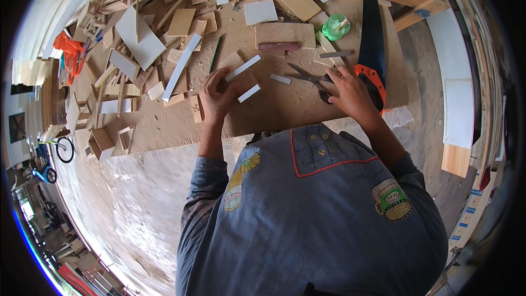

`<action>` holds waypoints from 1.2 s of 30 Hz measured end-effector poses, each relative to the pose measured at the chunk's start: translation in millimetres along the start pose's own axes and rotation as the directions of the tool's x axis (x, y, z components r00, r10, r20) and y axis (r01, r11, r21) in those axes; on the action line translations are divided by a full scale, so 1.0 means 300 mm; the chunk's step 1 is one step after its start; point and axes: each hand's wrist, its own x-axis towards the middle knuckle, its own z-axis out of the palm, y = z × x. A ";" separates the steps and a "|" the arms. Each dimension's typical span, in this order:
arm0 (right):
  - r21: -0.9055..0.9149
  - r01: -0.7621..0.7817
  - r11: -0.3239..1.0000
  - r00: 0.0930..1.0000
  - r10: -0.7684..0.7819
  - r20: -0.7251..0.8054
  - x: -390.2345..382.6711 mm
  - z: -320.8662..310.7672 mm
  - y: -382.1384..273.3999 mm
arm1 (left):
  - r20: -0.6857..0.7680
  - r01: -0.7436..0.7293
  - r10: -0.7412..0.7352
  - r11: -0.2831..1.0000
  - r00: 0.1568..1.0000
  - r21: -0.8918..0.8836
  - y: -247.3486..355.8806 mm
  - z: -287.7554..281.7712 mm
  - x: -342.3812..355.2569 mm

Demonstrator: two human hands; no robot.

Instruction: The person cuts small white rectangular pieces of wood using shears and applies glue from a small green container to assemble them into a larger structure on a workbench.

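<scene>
My left hand [215, 96] is curled at the table's near side, its thumb and fingers closed around the lower end of a narrow white strip [244, 68]. Below that strip lies a flat brown wood piece [239, 80], and a shorter white strip [249, 94] rests by its near edge. My right hand [352, 92] has its fingers around the dark handles of a pair of scissors [308, 77], whose parted blades point left. Close to the blade tips is a small white strip [280, 79]. A green pencil [215, 55] lies beyond my left hand.
Wood offcuts [181, 22] crowd the far and left parts of the worktable [252, 120]. A handsaw [371, 38] with an orange grip lies right of my right hand. Beyond stand a green container [335, 26] and a wood block [285, 34]. A long white strip [182, 67] lies left.
</scene>
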 end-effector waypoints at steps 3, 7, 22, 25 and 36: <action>0.006 0.019 1.000 0.999 -0.019 -0.032 -0.020 0.008 -0.011 | -0.018 0.015 -0.015 1.000 1.000 -0.021 -0.012 0.004 0.000; 0.002 0.003 1.000 0.998 -0.003 -0.066 -0.043 0.048 -0.022 | -0.024 0.008 -0.009 1.000 1.000 -0.029 -0.006 0.008 0.001; -0.016 -0.036 0.999 0.996 0.037 0.081 -0.049 0.023 -0.038 | -0.026 -0.080 0.076 0.981 0.997 -0.179 0.008 -0.019 -0.022; 0.341 -0.250 0.906 0.917 0.108 0.384 -0.049 0.003 -0.053 | -0.033 -0.058 0.053 0.979 0.998 -0.196 0.005 -0.014 -0.024; 0.844 -0.265 0.466 0.915 -0.154 0.373 0.006 0.180 -0.196 | -0.070 -0.050 0.032 0.962 0.997 -0.267 -0.008 0.007 -0.030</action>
